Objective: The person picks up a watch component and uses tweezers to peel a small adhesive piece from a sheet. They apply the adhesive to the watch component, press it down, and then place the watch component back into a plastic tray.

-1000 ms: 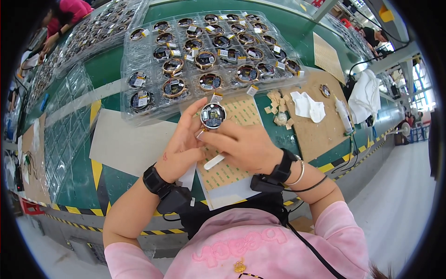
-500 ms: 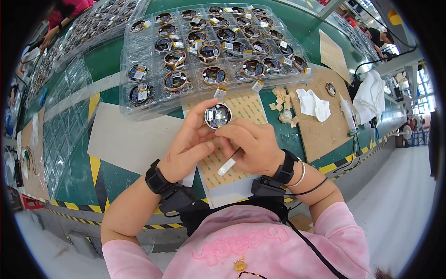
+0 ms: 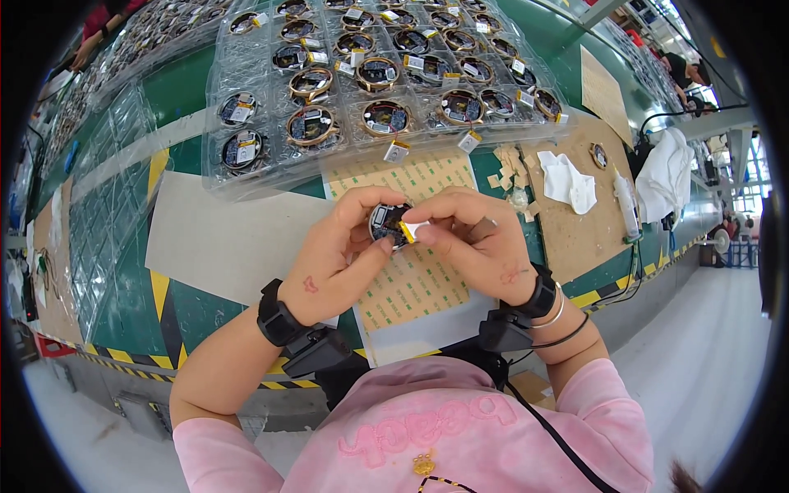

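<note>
In front of my chest, my left hand (image 3: 333,256) grips a round watch case (image 3: 383,218) by its edge, the open side with its dark circuit board facing up. My right hand (image 3: 486,256) pinches a small white battery (image 3: 413,231) with a yellow end between thumb and fingertips, right at the case. Whether the battery touches the board is hidden by the fingers. Something small and greyish shows between the right fingers, too covered to name. Beneath both hands lies a tan adhesive sheet (image 3: 411,300) with green print.
A clear plastic tray (image 3: 271,177) with many round watch cases and batteries stands beyond my hands. Grey card (image 3: 218,238) lies left. On the right, a brown board (image 3: 567,234) bears a white cloth (image 3: 567,182), a white bottle (image 3: 626,207) and another watch case (image 3: 598,156).
My right hand has turned over and now pinches the battery at the case. The white stick seen under that hand before no longer shows. The case is tilted differently in my left hand.
</note>
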Demonstrator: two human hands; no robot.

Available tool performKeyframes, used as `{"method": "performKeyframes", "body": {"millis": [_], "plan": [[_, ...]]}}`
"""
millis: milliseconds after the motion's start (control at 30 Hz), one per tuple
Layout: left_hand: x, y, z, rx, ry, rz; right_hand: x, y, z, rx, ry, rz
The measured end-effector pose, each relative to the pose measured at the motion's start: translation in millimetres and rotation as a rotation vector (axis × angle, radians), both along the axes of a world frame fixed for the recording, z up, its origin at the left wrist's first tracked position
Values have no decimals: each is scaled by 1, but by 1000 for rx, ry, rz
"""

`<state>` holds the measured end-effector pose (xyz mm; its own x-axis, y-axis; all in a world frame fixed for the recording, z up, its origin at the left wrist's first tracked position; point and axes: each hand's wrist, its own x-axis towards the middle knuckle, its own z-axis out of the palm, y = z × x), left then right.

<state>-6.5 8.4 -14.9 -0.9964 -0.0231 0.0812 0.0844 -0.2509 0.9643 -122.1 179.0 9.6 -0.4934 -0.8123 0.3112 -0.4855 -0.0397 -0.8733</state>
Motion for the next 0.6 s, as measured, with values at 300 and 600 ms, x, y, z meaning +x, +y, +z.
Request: {"method": "performKeyframes", "body": {"millis": [300,600], "plan": [[3,-1,5,-45,-136,4,8,-1,19,146,-24,-85],[3,-1,6,-2,-150,10,2,-2,8,17,176,25]]}}
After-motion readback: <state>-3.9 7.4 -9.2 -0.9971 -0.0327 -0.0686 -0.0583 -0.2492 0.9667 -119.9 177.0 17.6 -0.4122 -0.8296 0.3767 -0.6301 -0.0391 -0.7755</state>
